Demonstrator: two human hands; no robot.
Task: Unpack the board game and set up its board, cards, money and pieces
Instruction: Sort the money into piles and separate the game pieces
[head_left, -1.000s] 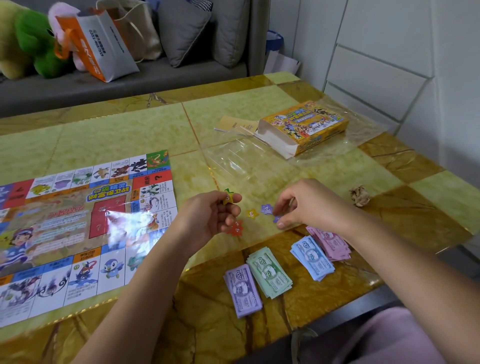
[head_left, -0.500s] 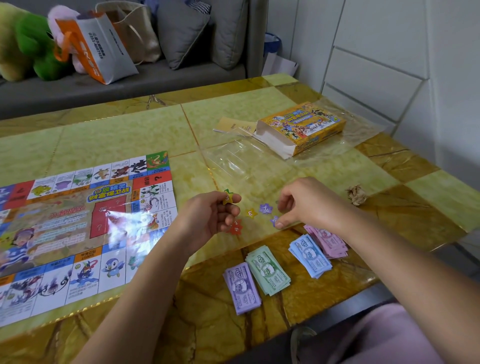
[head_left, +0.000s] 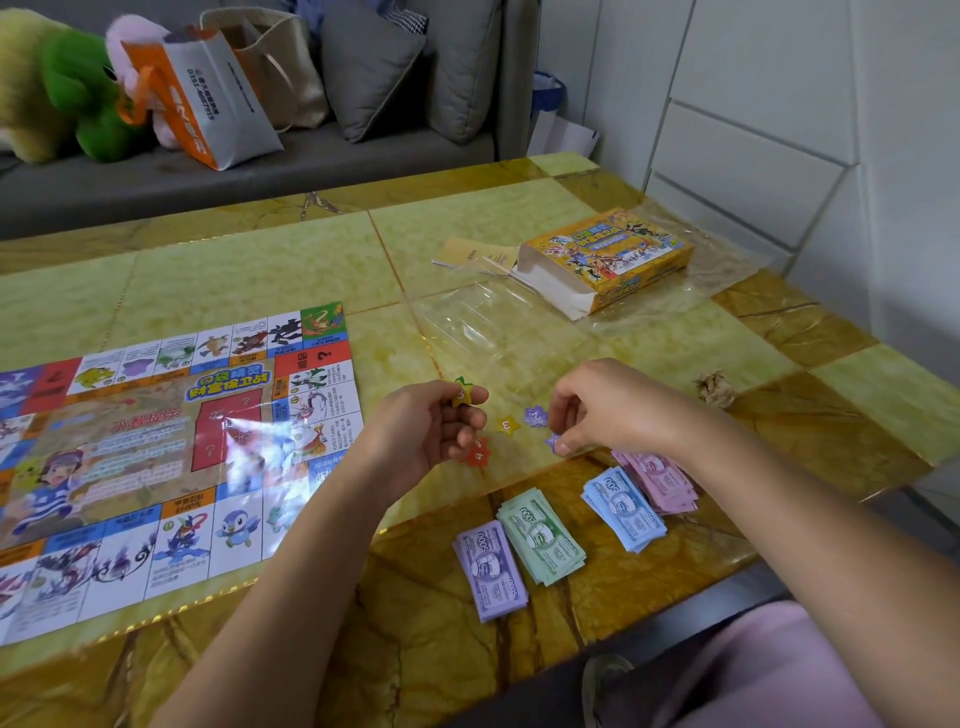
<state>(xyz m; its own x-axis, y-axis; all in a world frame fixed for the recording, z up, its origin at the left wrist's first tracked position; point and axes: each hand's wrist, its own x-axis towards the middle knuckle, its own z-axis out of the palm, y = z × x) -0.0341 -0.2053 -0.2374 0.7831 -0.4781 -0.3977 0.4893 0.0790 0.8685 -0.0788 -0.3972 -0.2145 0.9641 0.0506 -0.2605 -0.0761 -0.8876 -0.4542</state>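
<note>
Right hand (head_left: 618, 410) unmoved — pinching purple star (head_left: 554, 442), left hand (head_left: 431, 426) gripping yellow star (head_left: 461, 395)

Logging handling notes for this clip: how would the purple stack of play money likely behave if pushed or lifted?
The purple money stack looks like loose thin notes, edges slightly fanned, so a push would probably shear it apart. Lifted by one end, it would likely droop. It is probably very light.

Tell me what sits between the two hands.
Head view: a yellow star token and a purple star token lie between left hand and right hand.
</note>
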